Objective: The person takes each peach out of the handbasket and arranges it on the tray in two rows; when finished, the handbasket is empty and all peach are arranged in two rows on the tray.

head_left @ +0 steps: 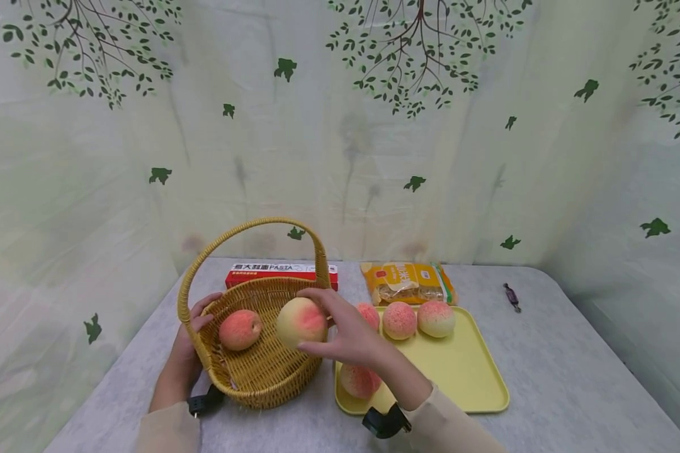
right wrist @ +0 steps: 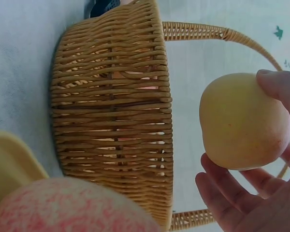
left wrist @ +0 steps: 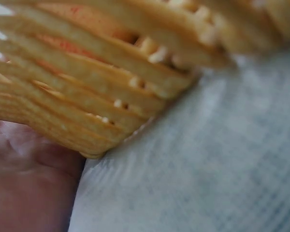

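Note:
My right hand (head_left: 345, 324) grips a pale yellow and pink peach (head_left: 301, 322) over the right part of a wicker basket (head_left: 266, 380). In the right wrist view, thumb and fingers surround that peach (right wrist: 244, 121), which is above the basket's rim. A redder peach (head_left: 240, 329) lies inside the basket on the left. My left hand (head_left: 195, 330) holds the basket's left side, its fingers at the rim beside the handle's base. The left wrist view shows the palm (left wrist: 34, 179) against the woven wall (left wrist: 87, 92); the fingertips are hidden there.
Right of the basket, a yellow tray (head_left: 447, 384) bears several peaches, one (head_left: 359, 380) at its near left corner. Behind stand a red pasta box (head_left: 283, 272) and an orange food packet (head_left: 408, 283). A small dark wrapped item (head_left: 512, 297) lies at the far right.

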A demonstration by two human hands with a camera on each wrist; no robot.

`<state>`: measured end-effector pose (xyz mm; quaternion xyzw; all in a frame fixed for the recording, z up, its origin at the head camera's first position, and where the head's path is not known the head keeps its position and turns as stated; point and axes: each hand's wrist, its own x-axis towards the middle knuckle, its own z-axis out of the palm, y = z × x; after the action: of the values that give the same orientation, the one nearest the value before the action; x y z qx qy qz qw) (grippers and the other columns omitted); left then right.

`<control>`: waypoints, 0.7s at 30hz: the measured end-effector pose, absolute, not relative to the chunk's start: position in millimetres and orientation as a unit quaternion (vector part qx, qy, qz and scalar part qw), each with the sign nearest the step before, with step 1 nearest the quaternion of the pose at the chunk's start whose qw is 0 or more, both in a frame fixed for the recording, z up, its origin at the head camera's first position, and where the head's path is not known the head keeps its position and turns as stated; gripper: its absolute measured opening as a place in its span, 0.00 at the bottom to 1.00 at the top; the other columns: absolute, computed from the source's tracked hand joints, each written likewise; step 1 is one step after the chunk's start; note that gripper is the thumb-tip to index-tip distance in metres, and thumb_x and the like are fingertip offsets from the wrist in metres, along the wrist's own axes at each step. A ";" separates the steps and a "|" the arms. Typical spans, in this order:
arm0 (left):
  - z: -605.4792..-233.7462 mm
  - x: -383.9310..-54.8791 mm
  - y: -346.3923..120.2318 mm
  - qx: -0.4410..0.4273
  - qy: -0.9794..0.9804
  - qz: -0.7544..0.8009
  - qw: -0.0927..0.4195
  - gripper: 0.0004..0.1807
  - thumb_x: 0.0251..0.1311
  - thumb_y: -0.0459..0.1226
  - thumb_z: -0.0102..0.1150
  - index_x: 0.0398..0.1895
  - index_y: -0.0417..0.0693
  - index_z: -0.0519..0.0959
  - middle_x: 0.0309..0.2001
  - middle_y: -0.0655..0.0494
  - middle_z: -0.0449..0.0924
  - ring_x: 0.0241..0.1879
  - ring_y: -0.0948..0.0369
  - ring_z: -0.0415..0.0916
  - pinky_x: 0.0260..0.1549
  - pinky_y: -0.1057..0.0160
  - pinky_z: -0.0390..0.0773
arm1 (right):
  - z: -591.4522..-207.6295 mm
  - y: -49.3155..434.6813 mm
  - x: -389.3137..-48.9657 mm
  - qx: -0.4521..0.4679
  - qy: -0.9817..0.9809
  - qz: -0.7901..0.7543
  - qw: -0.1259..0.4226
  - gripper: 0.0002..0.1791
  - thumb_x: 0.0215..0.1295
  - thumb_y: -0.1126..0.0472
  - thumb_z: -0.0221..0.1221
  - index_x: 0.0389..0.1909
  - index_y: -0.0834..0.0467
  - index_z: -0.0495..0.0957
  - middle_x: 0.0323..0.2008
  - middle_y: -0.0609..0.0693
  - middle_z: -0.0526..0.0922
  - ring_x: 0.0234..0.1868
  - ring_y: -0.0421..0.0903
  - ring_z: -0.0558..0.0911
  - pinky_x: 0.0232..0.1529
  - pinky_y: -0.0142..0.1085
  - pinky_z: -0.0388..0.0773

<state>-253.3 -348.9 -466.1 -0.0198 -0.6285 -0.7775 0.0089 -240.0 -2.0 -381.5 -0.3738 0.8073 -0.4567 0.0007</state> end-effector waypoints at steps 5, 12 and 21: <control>-463.4 -251.4 -347.8 -0.018 -0.636 -0.772 0.006 0.24 0.77 0.38 0.39 0.74 0.55 0.59 0.59 0.66 0.73 0.59 0.68 0.73 0.52 0.73 0.74 | -384.9 8.6 -234.9 -0.360 0.797 -0.485 0.004 0.42 0.54 0.49 0.73 0.69 0.36 0.64 0.62 0.38 0.71 0.50 0.39 0.79 0.49 0.35 0.80; -468.2 -254.2 -350.4 -0.014 -0.639 -0.769 0.007 0.24 0.77 0.40 0.40 0.73 0.58 0.60 0.60 0.66 0.73 0.60 0.67 0.72 0.53 0.72 0.74 | -387.9 25.3 -230.6 -0.343 0.801 -0.490 -0.009 0.42 0.54 0.49 0.73 0.69 0.38 0.64 0.62 0.40 0.72 0.49 0.43 0.79 0.49 0.41 0.80; -471.4 -256.3 -351.0 0.007 -0.646 -0.764 0.007 0.25 0.76 0.42 0.43 0.73 0.59 0.60 0.60 0.67 0.73 0.59 0.68 0.73 0.52 0.72 0.75 | -390.4 41.8 -233.2 -0.330 0.803 -0.497 0.008 0.42 0.54 0.51 0.73 0.70 0.40 0.65 0.63 0.41 0.71 0.49 0.44 0.79 0.49 0.37 0.81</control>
<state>-256.3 -351.0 -471.4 0.0074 -0.6457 -0.7636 0.0074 -233.2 41.8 -390.4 -0.3303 0.8027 -0.4966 0.0084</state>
